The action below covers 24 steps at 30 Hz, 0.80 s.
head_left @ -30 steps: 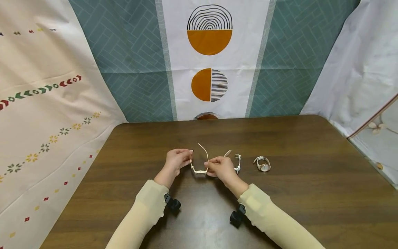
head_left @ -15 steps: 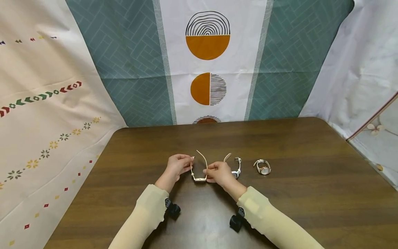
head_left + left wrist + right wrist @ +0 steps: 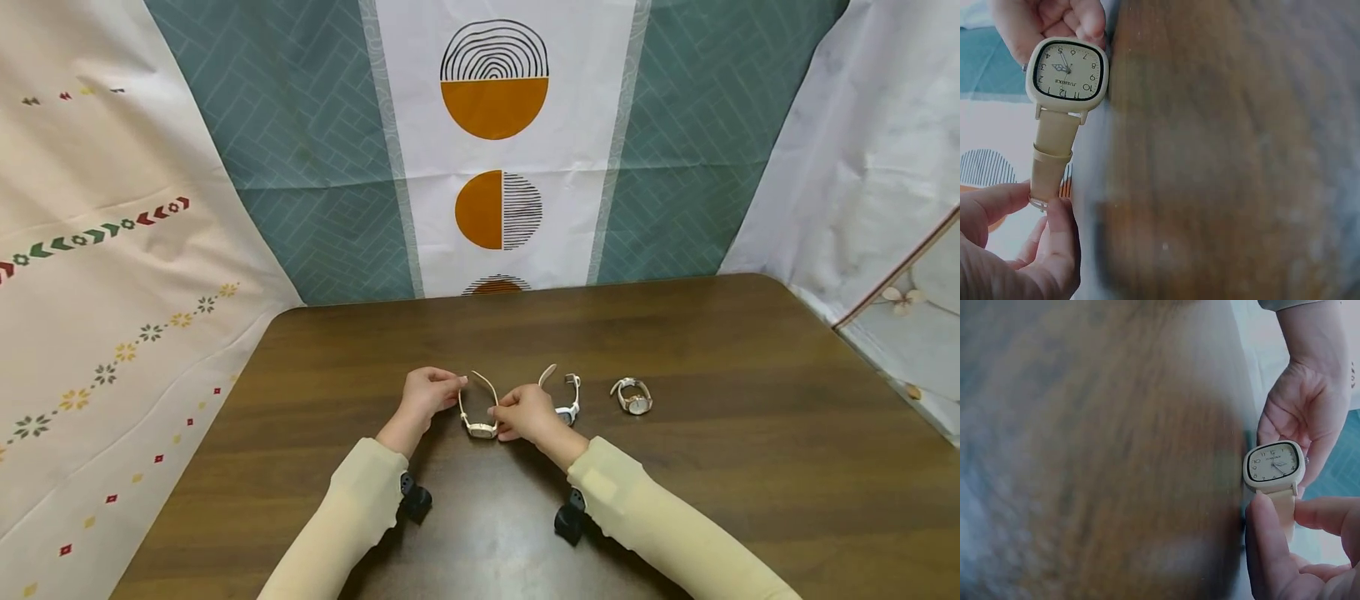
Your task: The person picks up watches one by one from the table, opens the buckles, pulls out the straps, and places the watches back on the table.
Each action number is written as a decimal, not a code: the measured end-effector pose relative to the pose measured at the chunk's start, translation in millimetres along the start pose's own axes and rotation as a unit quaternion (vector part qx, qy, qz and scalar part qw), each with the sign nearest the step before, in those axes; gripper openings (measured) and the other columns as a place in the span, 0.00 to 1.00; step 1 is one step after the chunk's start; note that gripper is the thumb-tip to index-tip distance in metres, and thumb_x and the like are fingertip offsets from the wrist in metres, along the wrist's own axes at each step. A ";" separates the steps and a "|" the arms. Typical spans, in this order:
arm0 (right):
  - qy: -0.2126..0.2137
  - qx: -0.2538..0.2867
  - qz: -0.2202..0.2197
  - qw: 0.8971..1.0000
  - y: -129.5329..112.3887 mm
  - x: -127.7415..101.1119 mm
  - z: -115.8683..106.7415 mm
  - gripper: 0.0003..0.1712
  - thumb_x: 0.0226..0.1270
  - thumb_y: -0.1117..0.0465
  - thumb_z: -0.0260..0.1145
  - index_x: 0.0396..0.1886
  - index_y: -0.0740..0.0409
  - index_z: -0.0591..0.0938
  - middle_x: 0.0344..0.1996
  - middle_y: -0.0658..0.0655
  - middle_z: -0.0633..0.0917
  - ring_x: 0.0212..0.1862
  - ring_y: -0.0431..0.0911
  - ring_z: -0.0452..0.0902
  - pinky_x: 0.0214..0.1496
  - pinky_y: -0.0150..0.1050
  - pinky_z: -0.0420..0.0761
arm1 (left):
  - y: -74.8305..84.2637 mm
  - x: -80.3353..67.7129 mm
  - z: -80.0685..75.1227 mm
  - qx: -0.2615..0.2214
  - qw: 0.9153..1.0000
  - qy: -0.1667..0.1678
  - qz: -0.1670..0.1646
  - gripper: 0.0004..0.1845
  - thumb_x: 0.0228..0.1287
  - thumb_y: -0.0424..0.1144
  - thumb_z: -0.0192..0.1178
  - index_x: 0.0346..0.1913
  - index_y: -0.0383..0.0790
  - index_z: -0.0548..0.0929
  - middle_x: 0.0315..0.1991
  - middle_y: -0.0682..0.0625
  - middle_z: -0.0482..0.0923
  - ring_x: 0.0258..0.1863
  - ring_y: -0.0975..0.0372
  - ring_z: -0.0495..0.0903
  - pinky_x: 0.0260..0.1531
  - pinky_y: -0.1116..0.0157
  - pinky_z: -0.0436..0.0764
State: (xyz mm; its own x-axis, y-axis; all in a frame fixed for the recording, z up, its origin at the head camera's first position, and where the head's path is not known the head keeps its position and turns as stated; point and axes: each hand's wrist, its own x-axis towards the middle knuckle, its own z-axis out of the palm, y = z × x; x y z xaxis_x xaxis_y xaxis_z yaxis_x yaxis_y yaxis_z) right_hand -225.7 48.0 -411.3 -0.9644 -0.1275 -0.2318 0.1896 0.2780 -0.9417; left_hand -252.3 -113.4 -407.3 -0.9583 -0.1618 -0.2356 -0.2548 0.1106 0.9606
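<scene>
Holding a cream square-faced watch (image 3: 480,427) just above the brown table (image 3: 712,492), I pinch its buckle strap in my left hand (image 3: 424,394) and its other strap in my right hand (image 3: 525,412), fingers curled tight. Two more watches (image 3: 633,397) lie to the right.

Open counter (image 3: 712,517) is seen ahead of and to the left of both hands. To the right, passage is narrowed by a white watch (image 3: 570,402) just beside the right hand (image 3: 525,412) and a round watch (image 3: 634,397) farther along.
</scene>
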 end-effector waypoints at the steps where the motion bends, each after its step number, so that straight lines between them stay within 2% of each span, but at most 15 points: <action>1: 0.000 0.003 0.004 1.000 0.1 0.5 0.1 0.06 0.58 0.72 0.66 0.32 0.74 0.80 0.21 0.59 0.84 0.16 0.40 0.77 0.23 0.34 0.82 | -0.2 0.7 -0.1 0.001 1.000 0.000 0.001 0.09 0.57 0.28 0.65 0.38 0.25 0.78 0.31 0.47 0.77 0.23 0.65 0.77 0.37 0.62 0.84; 8: 0.006 0.008 0.013 1.000 -1.1 4.7 -0.2 0.05 0.58 0.72 0.64 0.32 0.73 0.79 0.20 0.58 0.82 0.16 0.40 0.77 0.23 0.34 0.82 | 1.4 4.1 -0.5 0.006 1.000 -0.002 -0.002 0.08 0.57 0.27 0.64 0.35 0.26 0.76 0.30 0.47 0.74 0.23 0.66 0.76 0.35 0.64 0.84; 14: 0.016 -0.002 0.010 1.000 -3.3 8.3 1.4 0.07 0.58 0.72 0.64 0.34 0.74 0.78 0.25 0.63 0.84 0.17 0.41 0.78 0.24 0.34 0.83 | 1.7 7.6 -2.0 0.035 0.999 -0.005 -0.015 0.07 0.57 0.28 0.65 0.34 0.27 0.77 0.30 0.48 0.74 0.24 0.66 0.77 0.36 0.64 0.84; 19: 0.015 -0.014 0.013 1.000 -4.7 10.9 2.1 0.06 0.59 0.72 0.65 0.33 0.73 0.78 0.25 0.64 0.85 0.19 0.42 0.79 0.24 0.33 0.82 | 2.0 7.8 -2.9 0.048 0.999 -0.005 -0.015 0.07 0.56 0.27 0.65 0.33 0.27 0.78 0.26 0.49 0.74 0.21 0.65 0.76 0.34 0.65 0.84; 24: 0.016 -0.031 0.009 0.999 -6.7 11.2 2.0 0.06 0.58 0.72 0.65 0.33 0.73 0.77 0.25 0.65 0.84 0.20 0.43 0.80 0.24 0.34 0.82 | 3.8 5.7 -3.3 0.067 0.998 -0.003 -0.013 0.06 0.55 0.28 0.65 0.33 0.28 0.79 0.26 0.49 0.75 0.23 0.64 0.76 0.34 0.64 0.84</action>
State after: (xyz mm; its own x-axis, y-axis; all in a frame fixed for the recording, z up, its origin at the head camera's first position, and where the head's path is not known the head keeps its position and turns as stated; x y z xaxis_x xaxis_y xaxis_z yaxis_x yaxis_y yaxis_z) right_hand -237.5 42.8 -408.1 -0.9662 -0.0923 -0.2407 0.1967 0.3394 -0.9199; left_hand -258.3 -117.1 -404.5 -0.9516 -0.1613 -0.2615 -0.2944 0.2360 0.9261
